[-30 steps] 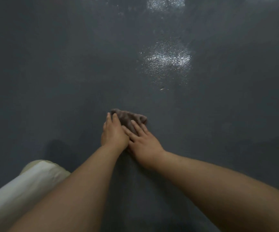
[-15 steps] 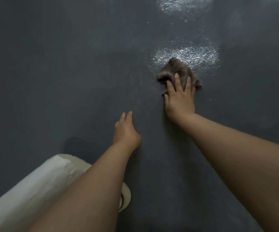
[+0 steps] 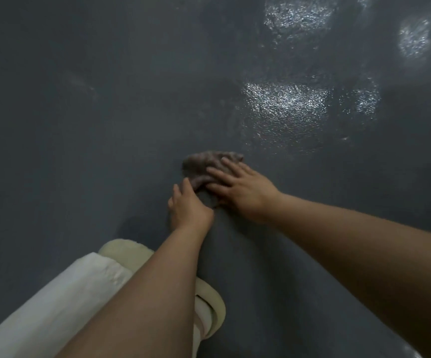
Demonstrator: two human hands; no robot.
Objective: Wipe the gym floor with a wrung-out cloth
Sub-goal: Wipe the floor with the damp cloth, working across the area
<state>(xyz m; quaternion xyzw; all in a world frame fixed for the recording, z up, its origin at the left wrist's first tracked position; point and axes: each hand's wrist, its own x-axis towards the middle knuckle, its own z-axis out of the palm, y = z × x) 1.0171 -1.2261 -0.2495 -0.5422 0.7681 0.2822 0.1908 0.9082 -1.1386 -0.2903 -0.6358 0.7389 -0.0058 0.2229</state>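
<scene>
1 cream slipper [image 3: 129,250] and 1 white trouser leg [image 3: 54,303] are noted lower left. 1 brown cloth [image 3: 204,162] is pressed onto the grey floor [image 3: 80,125] under the flat, spread right hand [image 3: 245,188]; its near edge is touched by the left hand [image 3: 187,208], grip indeterminable. 4 wet glints [image 3: 286,102] are observed beyond.

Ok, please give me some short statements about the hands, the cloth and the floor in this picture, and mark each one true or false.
1. The right hand lies with spread fingers on the cloth. True.
2. The cloth is lifted in the air above the floor. False: it lies pressed on the floor.
3. Shiny patches show on the floor beyond the cloth. True.
4. The left hand is far from the cloth. False: its fingertips are at the cloth's near edge.
5. The cloth is bright white. False: it is dull grey-brown.
</scene>
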